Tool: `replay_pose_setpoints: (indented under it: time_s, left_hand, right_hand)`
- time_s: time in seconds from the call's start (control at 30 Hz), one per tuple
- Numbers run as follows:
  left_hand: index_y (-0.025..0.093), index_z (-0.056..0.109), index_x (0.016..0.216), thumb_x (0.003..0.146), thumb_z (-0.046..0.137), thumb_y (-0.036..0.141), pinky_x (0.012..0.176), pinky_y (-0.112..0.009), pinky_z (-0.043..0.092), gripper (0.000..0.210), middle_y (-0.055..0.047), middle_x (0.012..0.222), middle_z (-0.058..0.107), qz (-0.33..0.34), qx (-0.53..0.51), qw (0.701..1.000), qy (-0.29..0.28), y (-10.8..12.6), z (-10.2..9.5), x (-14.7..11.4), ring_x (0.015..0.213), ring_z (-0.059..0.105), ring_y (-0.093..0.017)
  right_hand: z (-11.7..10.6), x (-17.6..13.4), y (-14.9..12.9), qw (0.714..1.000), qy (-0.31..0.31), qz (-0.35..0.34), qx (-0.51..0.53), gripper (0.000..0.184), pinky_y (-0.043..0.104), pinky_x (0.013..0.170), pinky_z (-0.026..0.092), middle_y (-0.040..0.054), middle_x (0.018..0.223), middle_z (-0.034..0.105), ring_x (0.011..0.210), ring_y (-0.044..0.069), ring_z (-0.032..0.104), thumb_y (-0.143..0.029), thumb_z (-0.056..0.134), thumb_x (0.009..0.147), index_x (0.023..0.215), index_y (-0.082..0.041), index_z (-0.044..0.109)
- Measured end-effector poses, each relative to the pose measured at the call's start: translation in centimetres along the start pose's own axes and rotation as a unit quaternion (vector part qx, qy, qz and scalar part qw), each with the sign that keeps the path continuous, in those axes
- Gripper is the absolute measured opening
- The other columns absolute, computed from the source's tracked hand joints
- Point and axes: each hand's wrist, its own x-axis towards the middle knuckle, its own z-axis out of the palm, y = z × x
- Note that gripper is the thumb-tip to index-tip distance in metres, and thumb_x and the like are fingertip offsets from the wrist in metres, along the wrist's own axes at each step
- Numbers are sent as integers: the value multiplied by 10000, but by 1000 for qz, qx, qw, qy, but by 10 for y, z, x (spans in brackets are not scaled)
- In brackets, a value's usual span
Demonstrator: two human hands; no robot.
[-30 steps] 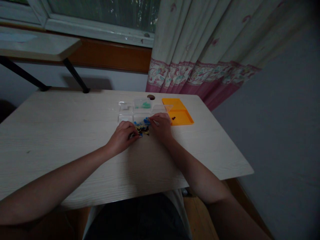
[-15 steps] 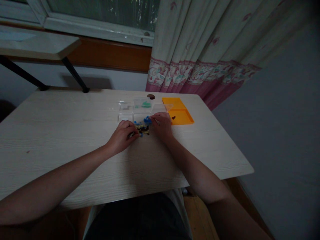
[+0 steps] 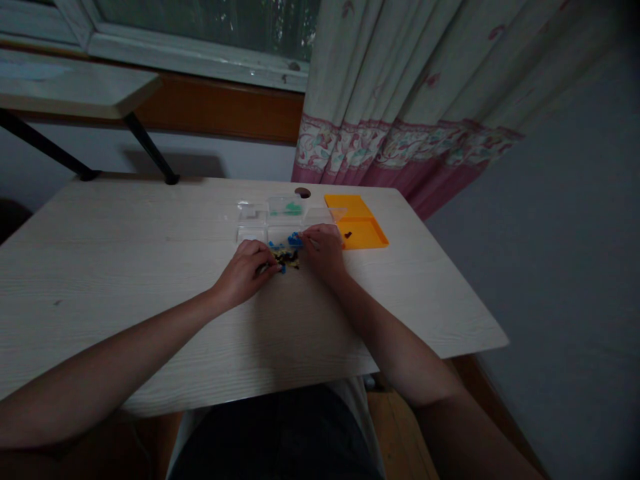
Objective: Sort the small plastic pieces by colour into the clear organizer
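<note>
My left hand (image 3: 245, 268) rests at the left side of a small heap of yellow, black and blue pieces (image 3: 289, 258). Its thumb and fingertips are pinched together at the heap's edge, and what lies between them is too small to make out. My right hand (image 3: 324, 252) is over the front right part of a clear plastic compartment box (image 3: 251, 235). Its fingers are closed beside some blue pieces (image 3: 294, 239) in the front middle compartment; whether they grip one is too small to tell. Green pieces (image 3: 293, 209) lie in a back compartment.
An orange tray (image 3: 364, 235) stands right of the clear box, with a dark red piece (image 3: 348, 235) on it. Behind the box is a round hole (image 3: 303, 193) in the pale wooden desk (image 3: 150, 267). A raised shelf (image 3: 100, 90) on black legs stands at the back left.
</note>
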Motion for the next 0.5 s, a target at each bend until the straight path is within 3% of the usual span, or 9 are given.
replay_pose_setpoints:
  time_s: [0.5]
  left_hand:
    - [187,654,887,907,552,352,892,-403,424,195,-68,957,596,-6,-15,1000,7,-2,1,0,963,529,-222]
  right_hand:
    - [-1,0,-2,1000,7,-3,15,321,364,850,399,40,864,695,882,187,576,-425,522,935,816,-224,742]
